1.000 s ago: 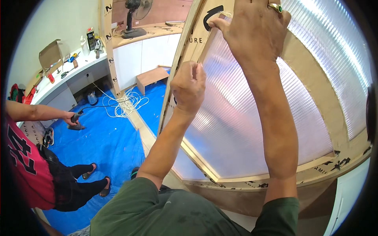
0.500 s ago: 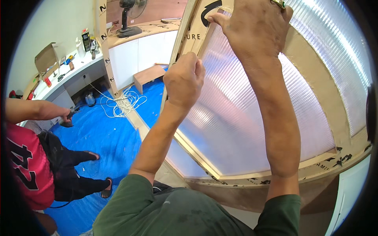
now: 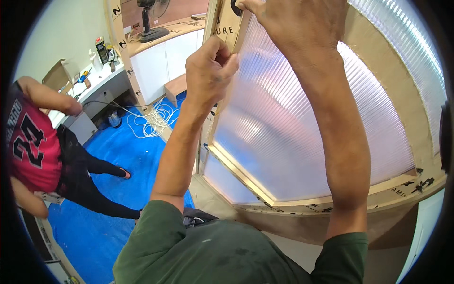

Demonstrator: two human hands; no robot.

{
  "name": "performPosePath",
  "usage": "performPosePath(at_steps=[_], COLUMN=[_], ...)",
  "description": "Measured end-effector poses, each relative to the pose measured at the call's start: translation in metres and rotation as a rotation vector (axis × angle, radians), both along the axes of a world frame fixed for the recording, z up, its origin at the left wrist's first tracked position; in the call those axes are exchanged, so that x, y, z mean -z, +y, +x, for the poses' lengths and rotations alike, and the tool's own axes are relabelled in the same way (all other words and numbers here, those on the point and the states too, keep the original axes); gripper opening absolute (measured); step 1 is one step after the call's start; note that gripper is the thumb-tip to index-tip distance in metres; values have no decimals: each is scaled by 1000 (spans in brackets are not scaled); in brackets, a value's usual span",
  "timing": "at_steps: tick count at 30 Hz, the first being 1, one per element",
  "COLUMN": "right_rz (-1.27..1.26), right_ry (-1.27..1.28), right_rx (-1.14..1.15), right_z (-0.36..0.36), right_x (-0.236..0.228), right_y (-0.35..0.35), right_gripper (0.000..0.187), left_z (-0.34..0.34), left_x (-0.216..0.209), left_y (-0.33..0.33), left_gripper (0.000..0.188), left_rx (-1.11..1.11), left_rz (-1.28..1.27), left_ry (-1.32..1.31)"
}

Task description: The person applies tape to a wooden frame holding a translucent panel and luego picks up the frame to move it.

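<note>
A wooden frame (image 3: 240,34) with dark printed marks holds a translucent ribbed sheet (image 3: 283,132). Against the frame's left upright, my left hand (image 3: 210,71) is closed, thumb and fingers curled together. Whatever it may pinch is hidden. My right hand (image 3: 302,28) reaches higher up, at the top edge of the view. Its thumb is stretched out onto the wood beside a black mark, while its other fingers are cut off by the picture's edge. Both forearms pass in front of the ribbed sheet.
A person in a red jersey (image 3: 35,137) stands at the left on a blue tarp (image 3: 109,175). White cable (image 3: 156,120) lies coiled on the floor. Tools and bottles crowd a white counter (image 3: 106,73); a black fan (image 3: 150,21) stands on a wooden top behind.
My left hand has moved slightly up along the frame. The view has shifted a little. The person in red has turned and raised an arm; the dark tool in that hand no longer shows.
</note>
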State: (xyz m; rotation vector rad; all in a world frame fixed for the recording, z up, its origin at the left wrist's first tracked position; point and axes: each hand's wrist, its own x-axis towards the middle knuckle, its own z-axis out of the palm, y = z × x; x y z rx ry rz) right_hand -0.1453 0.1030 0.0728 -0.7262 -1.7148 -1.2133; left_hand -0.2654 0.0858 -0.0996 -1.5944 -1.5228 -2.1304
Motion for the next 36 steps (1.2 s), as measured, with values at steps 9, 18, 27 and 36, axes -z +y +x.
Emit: performPosePath(at_steps=[9, 18, 27, 36], right_rz=[-43, -43, -18, -73], right_ry=[-11, -19, -55, -144], right_rx=[-2, 124, -1, 57], right_z=[0, 0, 7, 16], right_x=[-2, -4, -3, -9], right_y=[-7, -9, -9, -13], right_gripper=[50, 64, 57, 45], left_z=[10, 20, 19, 17], left_x=[-15, -37, -77, -99], left_y=[5, 18, 32, 34], left_gripper=[23, 30, 28, 28], left_rx=[-98, -235, -349, -296], left_rz=[18, 87, 275, 319], left_ry=[-97, -90, -56, -52])
